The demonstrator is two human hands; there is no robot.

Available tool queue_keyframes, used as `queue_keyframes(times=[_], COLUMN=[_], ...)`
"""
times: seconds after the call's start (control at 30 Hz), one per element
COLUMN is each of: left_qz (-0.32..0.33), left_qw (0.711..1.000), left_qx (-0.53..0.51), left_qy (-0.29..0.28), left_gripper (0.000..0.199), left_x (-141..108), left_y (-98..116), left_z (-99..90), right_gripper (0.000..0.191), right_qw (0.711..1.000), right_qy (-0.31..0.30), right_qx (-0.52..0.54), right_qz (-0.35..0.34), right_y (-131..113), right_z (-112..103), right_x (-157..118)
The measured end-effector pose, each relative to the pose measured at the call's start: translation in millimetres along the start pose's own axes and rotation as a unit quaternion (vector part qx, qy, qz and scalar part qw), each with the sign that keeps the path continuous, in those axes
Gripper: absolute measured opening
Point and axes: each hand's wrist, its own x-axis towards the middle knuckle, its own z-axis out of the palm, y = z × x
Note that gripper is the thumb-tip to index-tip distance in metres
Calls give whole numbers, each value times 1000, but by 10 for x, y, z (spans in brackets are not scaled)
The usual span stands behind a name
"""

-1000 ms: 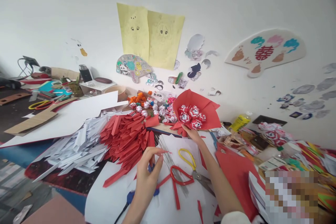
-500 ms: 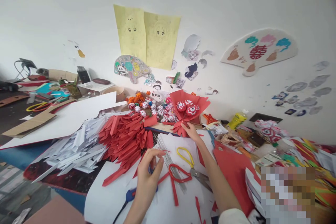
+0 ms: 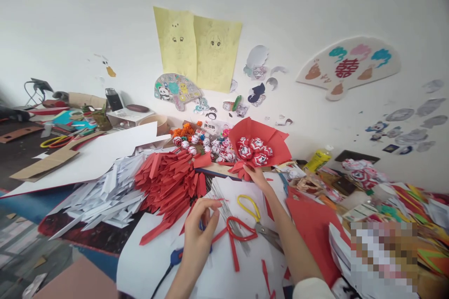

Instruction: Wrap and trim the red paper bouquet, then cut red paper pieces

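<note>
Your right hand covers the paper bouquet's stem; a pixelated block masks the lower right, and your forearms run off the bottom edge.

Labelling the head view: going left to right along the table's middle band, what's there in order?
White paper strips → red paper strips → left hand → yellow-handled scissors → red paper sheet.

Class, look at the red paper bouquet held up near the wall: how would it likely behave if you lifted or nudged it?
The red paper bouquet is probably light, being folded paper. Its wrap looks thin, so it would likely crease if squeezed. Wide on top and gripped at its narrow base by the right hand, it would probably tip if stood up.
</note>
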Motion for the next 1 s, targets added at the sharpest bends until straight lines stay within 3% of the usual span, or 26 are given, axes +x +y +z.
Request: queue_keyframes(times=[0.37,0.67,1.0], left_qz=[-15,-19,-23], left_qw=[1000,1000,1000], left_qx=[-14,-14,-12], left_qy=[2,0,4], left_gripper=[16,16,18], left_x=[-15,-6,9], left_y=[10,-9,34], left_z=[-7,-14,22], right_gripper=[56,51,47], right_qw=[997,1000,1000], right_qy=[23,26,22], right_qx=[-32,6,9], right_qz=[69,8,7], right_y=[95,53,7], right_z=[-121,-2,-31], right_x=[-59,90,82])
